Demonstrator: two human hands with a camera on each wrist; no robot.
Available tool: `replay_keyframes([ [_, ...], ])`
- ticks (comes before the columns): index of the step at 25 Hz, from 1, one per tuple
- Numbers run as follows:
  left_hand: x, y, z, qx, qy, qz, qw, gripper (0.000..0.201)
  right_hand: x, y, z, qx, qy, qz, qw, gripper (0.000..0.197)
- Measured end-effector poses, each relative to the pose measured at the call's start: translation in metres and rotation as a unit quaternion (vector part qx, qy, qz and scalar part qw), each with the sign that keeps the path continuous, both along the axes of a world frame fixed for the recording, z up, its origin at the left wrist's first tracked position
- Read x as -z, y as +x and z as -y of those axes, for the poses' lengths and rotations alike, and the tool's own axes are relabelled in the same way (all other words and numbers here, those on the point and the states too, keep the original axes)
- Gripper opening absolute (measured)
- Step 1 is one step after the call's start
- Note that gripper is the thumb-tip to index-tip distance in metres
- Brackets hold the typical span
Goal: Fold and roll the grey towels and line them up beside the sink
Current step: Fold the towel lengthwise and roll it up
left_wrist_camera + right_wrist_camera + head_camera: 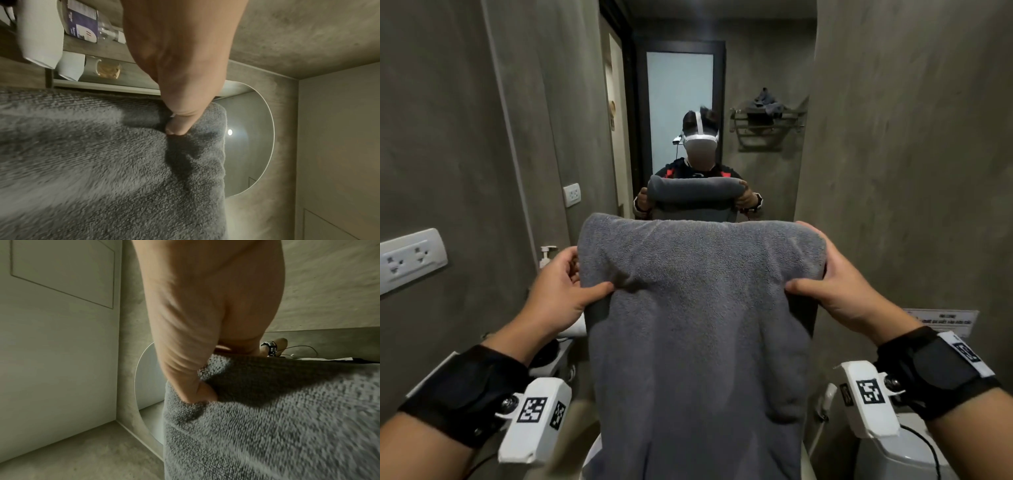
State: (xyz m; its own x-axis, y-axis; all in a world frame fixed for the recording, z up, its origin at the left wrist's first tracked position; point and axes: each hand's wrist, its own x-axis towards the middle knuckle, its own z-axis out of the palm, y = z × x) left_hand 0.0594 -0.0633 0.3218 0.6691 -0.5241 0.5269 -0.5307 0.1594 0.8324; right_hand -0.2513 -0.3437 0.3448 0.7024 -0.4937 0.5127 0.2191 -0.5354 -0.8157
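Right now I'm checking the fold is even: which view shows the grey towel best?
The head view: the grey towel hangs whole between left hand and right hand. Each wrist view shows only one pinched corner.

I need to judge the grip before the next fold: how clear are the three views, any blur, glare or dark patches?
Head view: dim but sharp, wide-angle bending at the edges; both hands, left hand and right hand, read clearly on the towel. Left wrist view: towel pile smeared lower left, a bright lamp glare in the mirror. Right wrist view: towel blurred lower right, dark shadow under the thumb.
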Motion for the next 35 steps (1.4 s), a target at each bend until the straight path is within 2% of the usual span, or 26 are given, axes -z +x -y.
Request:
replay_keyframes([
  [2,0.007,0.003,0.001,-0.022,-0.007,0.02,1.0,0.055,0.005,0.003,-0.002,0.014,-0.008,0.012,1.0,0.089],
  [5,0.014,0.005,0.0,-0.052,-0.03,0.039,0.997,0.049,0.009,0.004,-0.005,0.027,0.023,0.032,0.999,0.075],
  [10,0.022,0.008,0.001,0.008,-0.052,-0.016,0.998,0.044,0.002,0.002,-0.012,0.089,0.005,0.022,0.996,0.039],
  [13,0.019,0.011,0.006,0.007,-0.056,-0.04,0.998,0.034,-0.001,0.002,-0.013,0.114,-0.009,0.018,0.993,0.022],
  [16,0.009,0.011,0.008,-0.003,-0.067,-0.055,0.996,0.041,-0.007,0.004,-0.011,0.102,0.042,0.003,0.994,0.011],
  [19,-0.013,0.006,0.009,-0.008,-0.062,-0.06,0.996,0.062,-0.021,0.012,-0.007,0.107,0.059,0.027,0.992,0.025],
  [22,-0.036,0.004,0.011,-0.009,-0.053,-0.041,0.998,0.078,-0.039,0.014,0.001,0.124,0.026,0.034,0.991,0.052],
  [24,-0.046,0.001,0.011,0.013,-0.052,-0.034,0.998,0.072,-0.048,0.014,0.002,0.141,-0.024,0.023,0.989,0.058],
  [26,-0.047,-0.001,0.01,0.039,-0.052,-0.03,0.997,0.063,-0.049,0.017,0.005,0.142,-0.034,0.046,0.988,0.055],
  [29,-0.035,-0.003,0.012,0.025,-0.045,-0.025,0.998,0.063,-0.041,0.024,0.004,0.117,0.013,0.062,0.991,0.035],
  [31,-0.025,-0.005,0.016,-0.017,-0.062,-0.027,0.998,0.062,-0.033,0.026,0.001,0.081,0.068,0.044,0.993,0.034],
  [33,-0.018,-0.006,0.019,-0.048,-0.076,-0.017,0.996,0.061,-0.024,0.022,-0.001,0.017,0.114,0.029,0.993,0.047],
  [35,-0.012,-0.002,0.018,-0.054,-0.082,-0.005,0.995,0.059,-0.016,0.015,-0.002,-0.035,0.088,0.005,0.996,0.071],
])
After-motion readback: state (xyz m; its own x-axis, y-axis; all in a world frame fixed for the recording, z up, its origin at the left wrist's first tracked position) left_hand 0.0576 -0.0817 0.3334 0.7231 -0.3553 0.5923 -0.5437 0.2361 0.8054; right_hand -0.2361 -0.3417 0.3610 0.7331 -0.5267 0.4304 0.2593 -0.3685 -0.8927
